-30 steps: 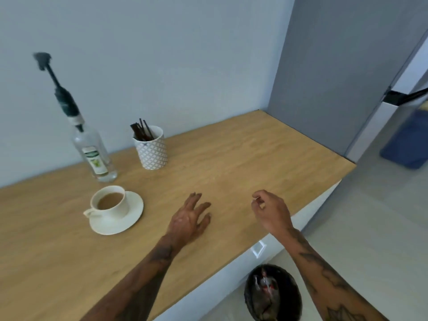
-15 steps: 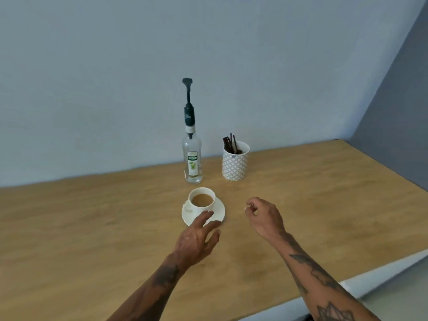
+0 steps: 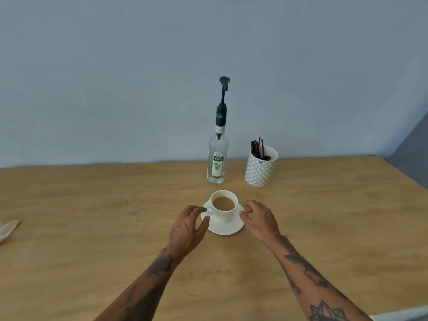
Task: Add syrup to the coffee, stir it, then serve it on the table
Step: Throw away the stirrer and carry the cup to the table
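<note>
A white cup of milky coffee (image 3: 224,205) stands on a white saucer (image 3: 225,228) in the middle of the wooden counter (image 3: 92,216). My left hand (image 3: 188,225) is at the saucer's left rim, fingers spread, thumb touching the rim near the cup's handle. My right hand (image 3: 259,217) is at the saucer's right rim with fingers curled around the edge. Behind the cup stands a clear syrup bottle (image 3: 217,162) with a tall dark pump. To its right, a patterned white holder (image 3: 260,167) contains dark stir sticks (image 3: 257,147).
A pale wall runs along the back of the counter. A grey panel (image 3: 414,147) rises at the far right. A light wooden or paper object (image 3: 8,230) lies at the left edge. The counter's front edge shows at the bottom right.
The view swung so the cup sits centred. Both hands moved forward to the saucer, one on each side; before, they hovered over bare counter short of it.
</note>
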